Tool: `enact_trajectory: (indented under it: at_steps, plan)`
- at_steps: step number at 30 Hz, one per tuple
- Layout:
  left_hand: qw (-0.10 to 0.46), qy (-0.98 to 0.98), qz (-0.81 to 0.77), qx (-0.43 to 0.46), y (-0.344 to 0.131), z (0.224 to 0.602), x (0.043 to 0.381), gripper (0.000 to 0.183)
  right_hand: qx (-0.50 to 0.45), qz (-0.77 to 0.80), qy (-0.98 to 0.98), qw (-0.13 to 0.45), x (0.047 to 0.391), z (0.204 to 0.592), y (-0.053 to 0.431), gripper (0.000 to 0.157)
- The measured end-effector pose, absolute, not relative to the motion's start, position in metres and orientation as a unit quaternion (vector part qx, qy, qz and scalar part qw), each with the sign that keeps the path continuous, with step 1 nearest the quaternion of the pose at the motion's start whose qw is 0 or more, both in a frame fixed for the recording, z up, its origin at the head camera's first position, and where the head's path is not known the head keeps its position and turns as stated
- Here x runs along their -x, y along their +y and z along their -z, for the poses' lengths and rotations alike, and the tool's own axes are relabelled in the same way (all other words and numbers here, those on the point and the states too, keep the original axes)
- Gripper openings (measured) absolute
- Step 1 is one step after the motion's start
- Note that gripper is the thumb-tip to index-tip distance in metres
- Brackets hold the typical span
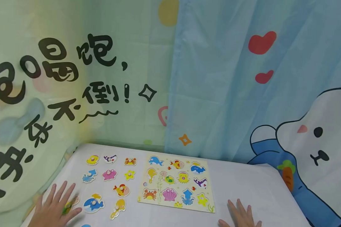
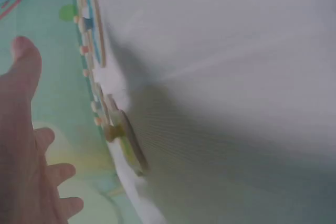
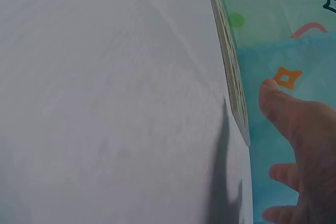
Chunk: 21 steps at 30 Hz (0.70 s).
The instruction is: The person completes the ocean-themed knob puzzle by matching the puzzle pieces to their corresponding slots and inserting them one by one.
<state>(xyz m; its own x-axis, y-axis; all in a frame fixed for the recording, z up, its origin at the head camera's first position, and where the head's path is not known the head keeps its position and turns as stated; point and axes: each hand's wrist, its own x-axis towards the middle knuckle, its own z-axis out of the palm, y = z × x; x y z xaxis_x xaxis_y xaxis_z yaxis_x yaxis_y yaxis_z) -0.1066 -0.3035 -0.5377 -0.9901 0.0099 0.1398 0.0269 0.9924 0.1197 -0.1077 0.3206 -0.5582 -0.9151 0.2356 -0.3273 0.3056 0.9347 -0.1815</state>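
My left hand (image 1: 53, 206) hovers with spread fingers over the left side of the table, holding nothing. It partly covers a green turtle puzzle piece (image 1: 70, 205), whose peg knob shows in the left wrist view. Just right of this hand lies a blue whale piece (image 1: 93, 204) with a yellow spout. My right hand (image 1: 240, 216) is at the front right, fingers apart, with nothing in it. Between the hands, farther back, the sea-animal puzzle board (image 1: 176, 184) lies flat. In the right wrist view the board's edge (image 3: 231, 66) runs beyond my thumb.
Several knobbed pieces lie left of the board, among them a crab (image 1: 130, 161), a pink shell (image 1: 110, 175), a yellow star (image 1: 129, 175), a red-and-yellow fish (image 1: 121, 190) and a seahorse (image 1: 118, 208). Printed curtains (image 1: 216, 78) hang behind the white table (image 1: 244, 179).
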Motion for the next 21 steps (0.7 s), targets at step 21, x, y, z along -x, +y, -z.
enact_trajectory:
  at_steps: [21]
  plan:
    - [0.026,-0.93,0.364,0.042,-0.257,0.503,0.228,0.046,-0.094,0.249,0.958,0.102,0.124,0.556,0.281,0.088]
